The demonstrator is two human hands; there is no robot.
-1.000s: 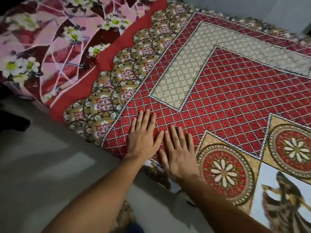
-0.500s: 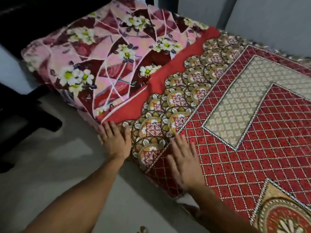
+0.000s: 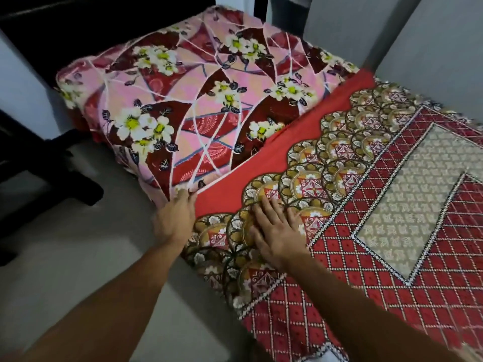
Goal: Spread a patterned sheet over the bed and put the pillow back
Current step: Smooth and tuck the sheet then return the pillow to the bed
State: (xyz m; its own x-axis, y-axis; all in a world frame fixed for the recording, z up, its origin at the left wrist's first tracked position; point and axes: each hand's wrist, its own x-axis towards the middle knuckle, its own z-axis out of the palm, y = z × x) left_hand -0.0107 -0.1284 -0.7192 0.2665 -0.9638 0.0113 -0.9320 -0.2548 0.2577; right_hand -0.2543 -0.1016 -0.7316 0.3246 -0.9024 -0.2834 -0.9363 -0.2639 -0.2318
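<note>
The patterned sheet, red with gold scalloped medallions and a beige lattice panel, lies spread over the bed and hangs over its near edge. The pillow, in a pink and maroon cover with white flowers, lies at the head of the bed on the sheet's plain red border. My left hand is at the bed's edge, fingers together, fingertips touching the pillow's near corner where it meets the red border. My right hand lies flat, fingers spread, on the gold medallions beside it.
A grey floor runs along the bed's left side. A black chair base stands on it close to the pillow end. Grey walls border the bed's far side, and dark furniture stands behind the pillow.
Both hands have slid along the bed's edge from the red lattice area to the scalloped border. The left hand now reaches the pillow's corner. The view has followed toward the pillow.
</note>
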